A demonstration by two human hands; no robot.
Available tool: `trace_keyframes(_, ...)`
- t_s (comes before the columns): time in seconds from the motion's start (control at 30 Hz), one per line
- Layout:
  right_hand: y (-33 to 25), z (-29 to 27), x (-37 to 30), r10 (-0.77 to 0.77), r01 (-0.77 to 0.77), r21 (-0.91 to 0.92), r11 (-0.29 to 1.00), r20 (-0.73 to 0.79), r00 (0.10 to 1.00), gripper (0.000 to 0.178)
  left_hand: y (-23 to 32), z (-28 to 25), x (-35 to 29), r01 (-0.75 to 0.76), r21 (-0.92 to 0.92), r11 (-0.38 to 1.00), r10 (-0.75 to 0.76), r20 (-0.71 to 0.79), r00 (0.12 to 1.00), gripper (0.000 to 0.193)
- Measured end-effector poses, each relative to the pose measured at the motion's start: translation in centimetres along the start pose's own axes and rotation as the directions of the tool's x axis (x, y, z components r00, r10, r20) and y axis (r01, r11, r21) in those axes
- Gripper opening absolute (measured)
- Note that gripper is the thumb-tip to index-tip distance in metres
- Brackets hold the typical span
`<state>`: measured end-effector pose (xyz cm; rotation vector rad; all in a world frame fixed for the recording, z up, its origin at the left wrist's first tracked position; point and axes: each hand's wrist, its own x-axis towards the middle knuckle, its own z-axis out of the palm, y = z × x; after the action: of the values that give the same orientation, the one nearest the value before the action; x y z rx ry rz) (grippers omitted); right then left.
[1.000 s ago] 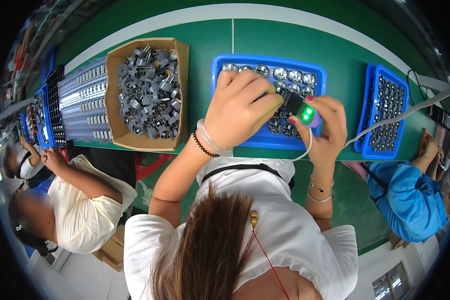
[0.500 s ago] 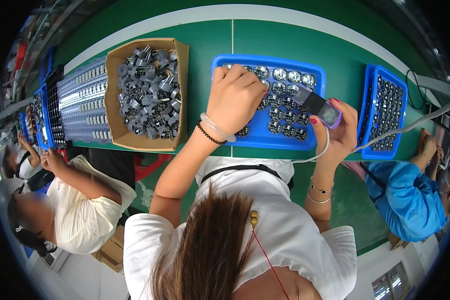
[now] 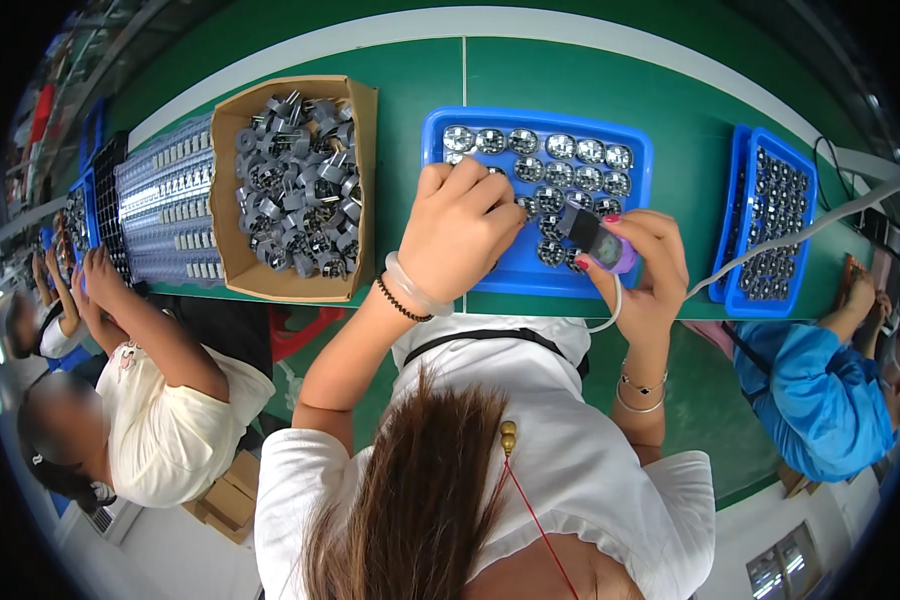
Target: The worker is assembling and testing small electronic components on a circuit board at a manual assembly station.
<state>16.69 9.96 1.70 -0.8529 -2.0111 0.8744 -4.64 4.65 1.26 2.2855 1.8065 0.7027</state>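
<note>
My right hand (image 3: 648, 265) grips a small purple-and-black device (image 3: 604, 246) between thumb and fingers, over the right part of a blue tray (image 3: 535, 116). A thin cable loops below that hand. Several round, shiny metallic parts (image 3: 561, 148) stand in rows in the tray. Over the tray's near left part, my left hand (image 3: 467, 225) has its fingers curled together, their tips close to the parts near the device. What those fingers hold, if anything, is hidden. The hand also covers some of the parts beneath it.
To the left stands a cardboard box (image 3: 366, 200) heaped with grey pronged pieces (image 3: 300, 190). Beyond it lie clear plastic trays (image 3: 160, 220). More blue trays (image 3: 760, 307) with round parts sit at right, crossed by a grey cable (image 3: 820, 232). Co-workers sit on both sides.
Both hands have come nearer to me, the right one also leftward with the device. The tray's upper left parts now show. The left co-worker's arms have shifted.
</note>
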Motion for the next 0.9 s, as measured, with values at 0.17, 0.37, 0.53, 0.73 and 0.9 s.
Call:
trace_keyframes(0.17,-0.4,0.4,0.3,-0.049,0.050,-0.027,0.998,0.036,0.998,0.044,1.3,-1.2,0.4,-0.041,-0.072,0.997,0.035,-0.087,0.996,0.018)
trace_keyframes(0.37,-0.6,0.6,0.3,-0.059,0.060,-0.008,0.998,0.041,0.997,0.044,1.7,-1.5,0.6,-0.009,-0.124,0.992,-0.001,-0.079,0.997,0.019)
trace_keyframes(0.53,-0.4,0.5,-0.3,-0.001,0.001,-0.010,1.000,-0.021,1.000,0.042,1.1,-1.1,0.7,-0.025,-0.089,0.996,0.016,-0.102,0.995,0.017)
trace_keyframes(0.73,0.0,0.3,-1.9,0.183,-0.149,0.121,0.981,-0.353,0.918,0.048,0.7,-0.6,1.3,0.003,-0.094,0.996,-0.013,-0.111,0.994,0.012)
trace_keyframes(0.9,0.6,-0.7,-1.6,0.192,-0.144,0.144,0.979,-0.420,0.887,0.045,-0.3,0.7,0.8,0.043,-0.025,0.999,-0.044,-0.068,0.997,0.010)
